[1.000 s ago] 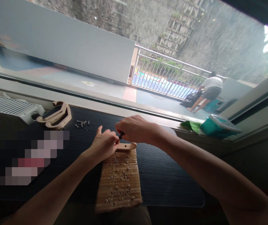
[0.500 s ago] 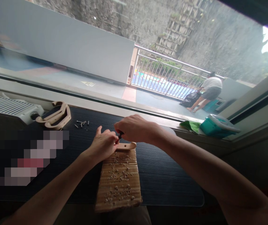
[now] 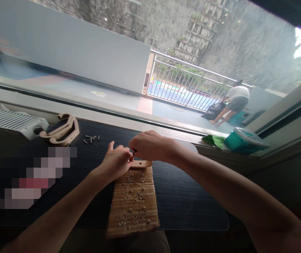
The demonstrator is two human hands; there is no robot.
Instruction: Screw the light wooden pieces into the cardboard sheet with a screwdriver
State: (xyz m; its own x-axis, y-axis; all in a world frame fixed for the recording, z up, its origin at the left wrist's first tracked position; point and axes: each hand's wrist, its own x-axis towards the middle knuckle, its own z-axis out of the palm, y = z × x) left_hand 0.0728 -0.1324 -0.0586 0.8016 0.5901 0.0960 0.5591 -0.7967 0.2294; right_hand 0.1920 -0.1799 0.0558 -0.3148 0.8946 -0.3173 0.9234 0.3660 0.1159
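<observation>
My right hand (image 3: 149,146) is wrapped around a dark screwdriver (image 3: 135,151); most of the tool is hidden in the fist. Just left of it, my left hand (image 3: 117,163) has thumb and fingertips pinched together at the screwdriver's lower end, with one finger raised. What the pinch holds is hidden. Under the left fingertips lies a pale wooden hook (image 3: 146,164), a dark hole showing in its bare right part. The hook rests across the far end of a corrugated cardboard block (image 3: 136,191), whose top is pitted with many small torn holes.
Several loose screws (image 3: 92,138) lie on the dark table (image 3: 187,196), beside more wooden hooks (image 3: 62,131). A white slatted appliance (image 3: 13,119) stands at left. On the sill are a green cloth (image 3: 215,141) and teal box (image 3: 245,140). Outside the window, a person (image 3: 236,100) bends over a black bag.
My right fist has turned and dipped slightly over the screwdriver, so less of the dark handle shows. My left hand, the wooden hook and the cardboard stay nearly where they were.
</observation>
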